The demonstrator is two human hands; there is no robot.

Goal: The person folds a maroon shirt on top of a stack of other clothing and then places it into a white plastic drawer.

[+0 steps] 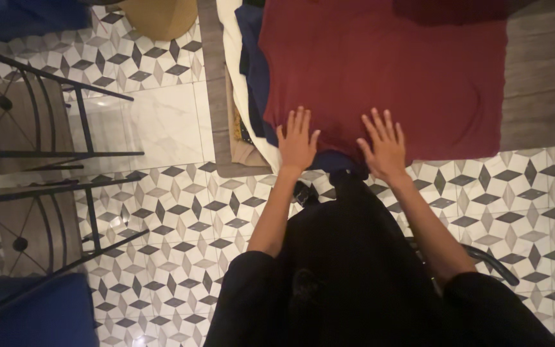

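Observation:
A dark red garment (pixel 387 64) lies spread flat on a grey wooden table (pixel 541 77), on top of a stack of other clothes. My left hand (pixel 297 141) rests flat on its near edge with fingers spread. My right hand (pixel 383 144) lies flat beside it, a little to the right, fingers apart too. Neither hand grips the cloth. Under the red garment a dark blue garment (pixel 255 58) and white cloth (pixel 232 45) stick out at the left.
Patterned black, grey and white floor tiles (pixel 181 218) lie below. Two black metal chairs with wooden seats (pixel 27 122) stand at the left. A blue cushion (pixel 33 315) sits at bottom left. A tan round object (pixel 158 16) is at the top.

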